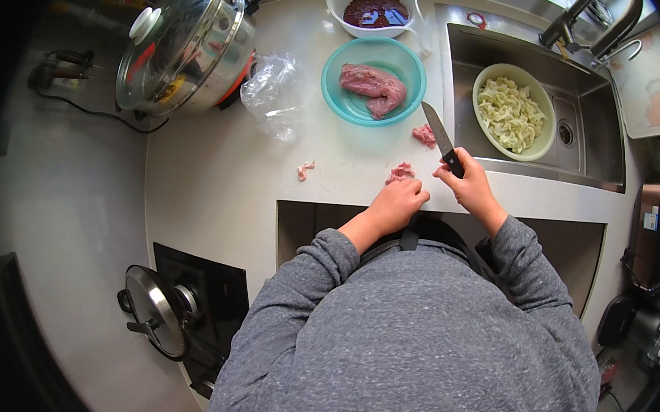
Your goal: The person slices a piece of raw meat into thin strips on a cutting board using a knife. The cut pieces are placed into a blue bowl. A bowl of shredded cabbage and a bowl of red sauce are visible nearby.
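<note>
My right hand (471, 185) grips the black handle of a small kitchen knife (439, 132), its blade pointing away from me and to the left. Near the counter's front edge, the curled fingers of my left hand (398, 204) hold a small piece of raw meat (401, 171); the fingertips are partly hidden. Another raw meat piece (424, 135) lies beside the knife blade. Farther left on the counter is a pale fatty scrap (305, 171). A turquoise plastic bowl (329, 104) beyond my hands contains a larger, folded piece of raw meat (371, 87).
Right of my hands, a pale green bowl (549, 139) of chopped cabbage stands in the steel sink (586, 124). A white bowl (336, 12) with dark red contents stands behind the turquoise one. Leftward are a clear plastic bag (275, 94), a large lidded pot (179, 49) and a lidded pan (156, 311).
</note>
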`<state>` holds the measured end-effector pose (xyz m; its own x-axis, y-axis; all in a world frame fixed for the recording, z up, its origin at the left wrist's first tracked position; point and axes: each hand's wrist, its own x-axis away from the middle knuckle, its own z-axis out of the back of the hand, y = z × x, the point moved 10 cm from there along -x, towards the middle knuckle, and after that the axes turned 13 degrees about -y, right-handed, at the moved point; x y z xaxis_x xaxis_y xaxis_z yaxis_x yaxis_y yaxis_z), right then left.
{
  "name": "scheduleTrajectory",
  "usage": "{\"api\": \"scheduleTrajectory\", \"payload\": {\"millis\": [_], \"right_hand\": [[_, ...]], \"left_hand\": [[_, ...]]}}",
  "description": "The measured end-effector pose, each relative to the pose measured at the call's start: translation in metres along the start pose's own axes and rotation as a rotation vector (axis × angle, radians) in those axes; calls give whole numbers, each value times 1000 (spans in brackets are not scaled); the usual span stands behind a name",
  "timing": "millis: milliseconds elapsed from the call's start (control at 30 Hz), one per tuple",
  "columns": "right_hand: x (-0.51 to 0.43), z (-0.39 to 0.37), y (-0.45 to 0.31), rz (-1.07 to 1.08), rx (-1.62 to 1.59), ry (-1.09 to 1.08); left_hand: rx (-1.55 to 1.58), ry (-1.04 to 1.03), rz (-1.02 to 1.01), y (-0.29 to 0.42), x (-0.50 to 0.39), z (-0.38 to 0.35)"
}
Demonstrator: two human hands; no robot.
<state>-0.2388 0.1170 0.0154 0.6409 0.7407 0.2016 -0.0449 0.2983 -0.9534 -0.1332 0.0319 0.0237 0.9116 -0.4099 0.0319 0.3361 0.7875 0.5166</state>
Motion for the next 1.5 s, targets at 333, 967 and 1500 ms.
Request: {"api": "scheduleTrajectory", "payload": {"millis": [333, 967, 1500], "right_hand": [[18, 22, 16, -82, -12, 67], [27, 18, 9, -31, 99, -6], [34, -28, 0, -58, 707, -170]], "left_hand": [[-35, 527, 357, -76, 102, 83], [-34, 350, 652, -83, 70, 60], [413, 268, 542, -89, 57, 26]]}}
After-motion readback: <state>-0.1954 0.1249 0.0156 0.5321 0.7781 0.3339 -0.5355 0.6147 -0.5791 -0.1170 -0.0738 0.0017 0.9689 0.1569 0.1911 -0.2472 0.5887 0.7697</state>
